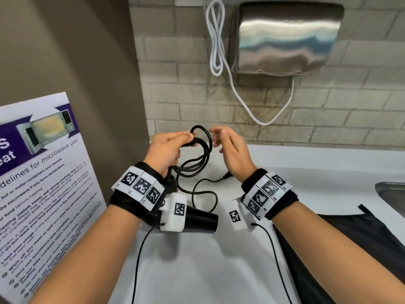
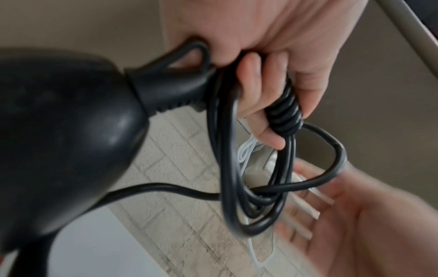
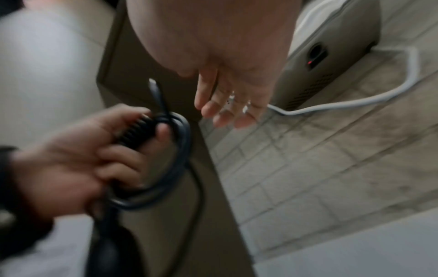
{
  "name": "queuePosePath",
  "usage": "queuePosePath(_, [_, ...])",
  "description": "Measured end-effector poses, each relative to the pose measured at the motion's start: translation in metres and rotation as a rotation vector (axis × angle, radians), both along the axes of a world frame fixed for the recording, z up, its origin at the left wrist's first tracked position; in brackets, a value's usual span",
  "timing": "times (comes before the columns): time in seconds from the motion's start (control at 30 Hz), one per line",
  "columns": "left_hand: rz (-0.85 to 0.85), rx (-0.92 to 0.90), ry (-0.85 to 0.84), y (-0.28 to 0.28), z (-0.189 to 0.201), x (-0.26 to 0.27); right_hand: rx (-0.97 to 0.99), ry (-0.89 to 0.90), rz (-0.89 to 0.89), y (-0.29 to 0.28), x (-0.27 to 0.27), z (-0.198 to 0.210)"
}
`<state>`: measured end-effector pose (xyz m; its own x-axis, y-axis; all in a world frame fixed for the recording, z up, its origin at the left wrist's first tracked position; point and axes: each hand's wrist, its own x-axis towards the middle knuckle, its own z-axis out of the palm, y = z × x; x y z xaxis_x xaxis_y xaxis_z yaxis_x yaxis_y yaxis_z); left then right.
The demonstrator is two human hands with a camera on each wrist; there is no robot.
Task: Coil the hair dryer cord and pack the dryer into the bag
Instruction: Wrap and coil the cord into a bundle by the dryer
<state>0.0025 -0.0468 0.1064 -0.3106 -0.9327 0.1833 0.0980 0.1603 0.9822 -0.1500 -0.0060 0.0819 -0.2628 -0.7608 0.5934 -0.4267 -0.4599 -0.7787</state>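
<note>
black cord (image 1: 198,150) looped, left hand (image 1: 167,150) gripping

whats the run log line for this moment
step: coiling cord | left hand: grips cord loops | right hand: open, beside coil | plug: loose on counter | dryer: not bagged

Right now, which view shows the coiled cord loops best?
Left wrist: the cord is close and sharp, its loops pinched by the left hand. Head shows the loops smaller and the tail on the counter; right wrist blurs them.
</note>
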Motion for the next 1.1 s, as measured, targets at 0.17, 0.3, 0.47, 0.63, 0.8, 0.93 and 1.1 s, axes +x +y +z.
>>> queuePosePath(0.17, [0.020,-0.036,-0.014,0.001,-0.001,-0.001,-0.068,-0.079,0.090,0.005,0.023,0.018])
queuePosePath(0.3, [-0.026,0.033,0.055,-0.003,0.000,0.001,-0.015,0.003,0.111,0.008,0.029,0.006])
queuePosePath(0.47, [-0.083,0.038,0.062,-0.003,0.001,0.006,-0.113,0.165,0.010,0.005,0.028,0.001])
queuePosePath(0.63, [-0.115,-0.046,-0.020,-0.001,0.002,0.005,-0.137,0.153,0.014,0.006,0.020,0.004])
queuePosePath(0.8, [-0.111,-0.048,-0.118,0.004,0.003,-0.003,-0.139,0.181,0.001,0.002,0.011,-0.003])
queuePosePath(0.93, [-0.062,-0.068,-0.099,0.004,0.001,-0.004,-0.077,0.214,0.048,-0.001,0.008,0.002])
queuePosePath(1.1, [-0.107,-0.036,-0.043,0.001,0.003,0.003,0.283,0.218,0.346,-0.006,0.007,0.001])
